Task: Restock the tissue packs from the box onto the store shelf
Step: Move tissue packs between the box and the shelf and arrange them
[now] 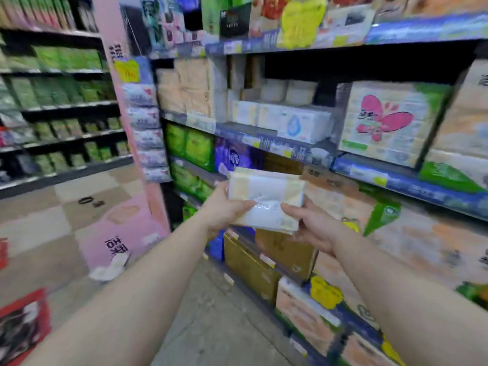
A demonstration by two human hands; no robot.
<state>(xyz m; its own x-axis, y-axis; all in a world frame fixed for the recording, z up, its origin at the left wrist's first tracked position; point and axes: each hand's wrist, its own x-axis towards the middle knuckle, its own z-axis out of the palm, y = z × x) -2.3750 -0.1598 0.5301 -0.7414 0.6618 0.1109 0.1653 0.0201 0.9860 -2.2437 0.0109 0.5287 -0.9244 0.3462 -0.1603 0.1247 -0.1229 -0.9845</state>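
Your tissue pack (266, 196) is soft, white in the middle with pale yellow ends. Both hands, left (224, 207) and right (314, 228), grip it in the air before the shelf (290, 151). Its long side runs left to right, tilted a little.

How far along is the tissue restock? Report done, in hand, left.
Done: similar white packs already sit on the middle shelf. In hand: the left hand and right hand grip one pack, held up below that shelf. Left: setting it in place; the box is out of view, so the remaining count is unknown.
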